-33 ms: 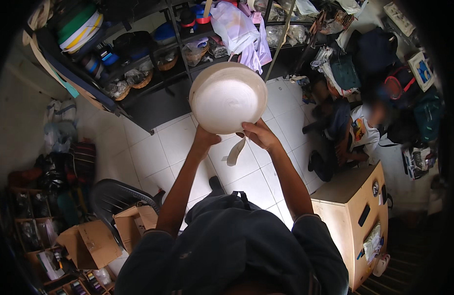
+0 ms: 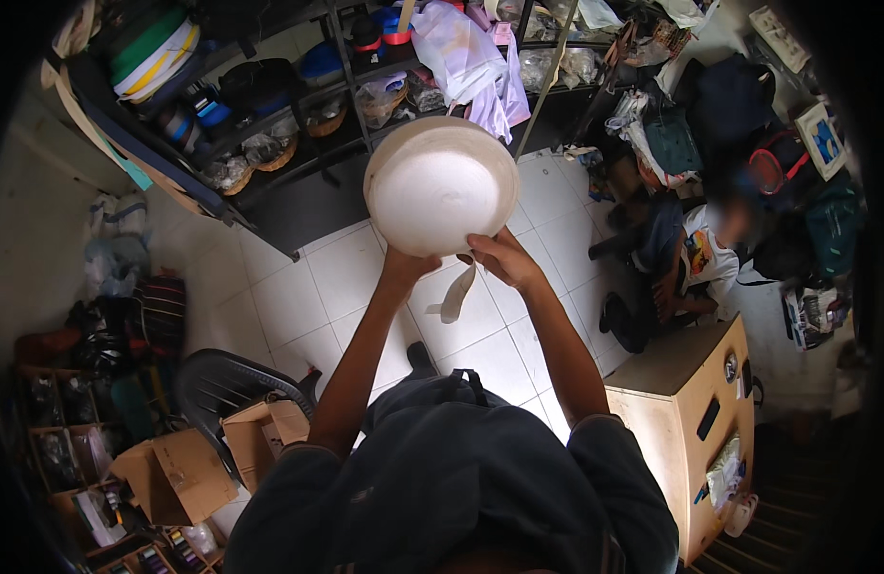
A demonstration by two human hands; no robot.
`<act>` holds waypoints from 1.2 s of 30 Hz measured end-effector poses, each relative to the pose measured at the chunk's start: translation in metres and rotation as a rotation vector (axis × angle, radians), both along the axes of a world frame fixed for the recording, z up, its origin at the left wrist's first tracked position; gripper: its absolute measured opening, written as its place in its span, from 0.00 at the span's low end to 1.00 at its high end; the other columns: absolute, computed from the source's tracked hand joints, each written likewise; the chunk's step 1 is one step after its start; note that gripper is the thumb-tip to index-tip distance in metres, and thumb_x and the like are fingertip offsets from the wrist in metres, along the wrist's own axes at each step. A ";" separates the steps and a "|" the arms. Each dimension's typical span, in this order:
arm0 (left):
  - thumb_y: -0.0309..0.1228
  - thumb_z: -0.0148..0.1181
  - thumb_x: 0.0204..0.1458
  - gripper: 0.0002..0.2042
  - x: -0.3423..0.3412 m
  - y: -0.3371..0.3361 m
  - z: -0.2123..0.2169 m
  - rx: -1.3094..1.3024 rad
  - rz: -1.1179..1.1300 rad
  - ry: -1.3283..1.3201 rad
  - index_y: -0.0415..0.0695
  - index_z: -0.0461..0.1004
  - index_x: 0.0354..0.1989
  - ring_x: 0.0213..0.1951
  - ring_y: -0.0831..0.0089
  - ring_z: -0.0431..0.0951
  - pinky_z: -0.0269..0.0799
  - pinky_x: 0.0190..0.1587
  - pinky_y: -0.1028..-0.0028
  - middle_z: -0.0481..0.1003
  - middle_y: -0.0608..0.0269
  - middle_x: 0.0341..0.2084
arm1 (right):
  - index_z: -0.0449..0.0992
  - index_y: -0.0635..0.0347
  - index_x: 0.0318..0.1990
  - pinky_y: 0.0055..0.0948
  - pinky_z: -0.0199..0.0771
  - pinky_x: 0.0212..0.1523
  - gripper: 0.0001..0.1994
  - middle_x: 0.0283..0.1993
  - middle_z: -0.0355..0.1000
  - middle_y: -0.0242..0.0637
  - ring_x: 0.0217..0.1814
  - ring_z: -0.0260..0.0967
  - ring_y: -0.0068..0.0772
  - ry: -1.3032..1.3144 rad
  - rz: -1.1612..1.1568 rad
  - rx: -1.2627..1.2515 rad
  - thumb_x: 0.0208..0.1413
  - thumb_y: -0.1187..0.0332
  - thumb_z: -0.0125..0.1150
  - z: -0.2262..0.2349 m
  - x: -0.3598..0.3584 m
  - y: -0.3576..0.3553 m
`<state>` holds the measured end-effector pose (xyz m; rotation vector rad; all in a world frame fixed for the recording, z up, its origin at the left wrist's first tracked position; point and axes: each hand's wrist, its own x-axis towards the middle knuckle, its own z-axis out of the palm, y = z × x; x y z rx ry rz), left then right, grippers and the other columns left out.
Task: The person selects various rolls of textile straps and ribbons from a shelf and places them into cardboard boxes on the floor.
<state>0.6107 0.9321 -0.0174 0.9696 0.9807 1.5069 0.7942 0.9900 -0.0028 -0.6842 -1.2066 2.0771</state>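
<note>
I hold a big round roll of white tape up in front of me with both hands. My left hand grips its lower edge from below. My right hand grips the lower right edge, fingers on the rim. A loose end of the white strip hangs down between my hands. My dark-sleeved arms rise from the lower edge of the view.
A dark metal shelf rack holds rolls, bags and bundles behind the roll. Another person sits on the white tiled floor at right. A beige cabinet, a black plastic chair and open cardboard boxes stand near me.
</note>
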 end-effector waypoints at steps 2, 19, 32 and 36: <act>0.28 0.67 0.46 0.37 -0.007 0.013 0.005 0.024 0.023 -0.059 0.37 0.53 0.63 0.57 0.67 0.64 0.62 0.58 0.69 0.63 0.54 0.56 | 0.50 0.61 0.66 0.36 0.65 0.55 0.39 0.60 0.60 0.43 0.60 0.59 0.35 -0.098 -0.002 0.060 0.49 0.64 0.66 0.008 -0.014 0.011; 0.34 0.73 0.37 0.39 -0.135 0.066 0.110 -0.029 -0.194 0.747 0.37 0.60 0.59 0.51 0.63 0.72 0.67 0.56 0.66 0.71 0.50 0.49 | 0.56 0.57 0.65 0.30 0.60 0.62 0.38 0.54 0.69 0.43 0.59 0.66 0.33 -0.474 0.131 0.743 0.43 0.83 0.63 0.060 -0.017 0.114; 0.33 0.70 0.39 0.33 -0.093 0.110 0.185 -0.039 -0.489 1.320 0.41 0.63 0.56 0.44 0.62 0.76 0.70 0.49 0.67 0.76 0.55 0.42 | 0.57 0.59 0.64 0.31 0.65 0.58 0.33 0.57 0.67 0.38 0.58 0.63 0.30 -0.284 0.338 0.426 0.51 0.66 0.64 0.042 0.000 0.144; 0.33 0.70 0.40 0.36 -0.082 0.134 0.149 0.167 -0.183 0.573 0.42 0.59 0.59 0.43 0.65 0.76 0.71 0.47 0.67 0.75 0.56 0.42 | 0.58 0.57 0.63 0.34 0.69 0.53 0.30 0.56 0.66 0.35 0.56 0.64 0.29 -0.262 0.112 0.252 0.56 0.57 0.59 0.035 0.022 0.139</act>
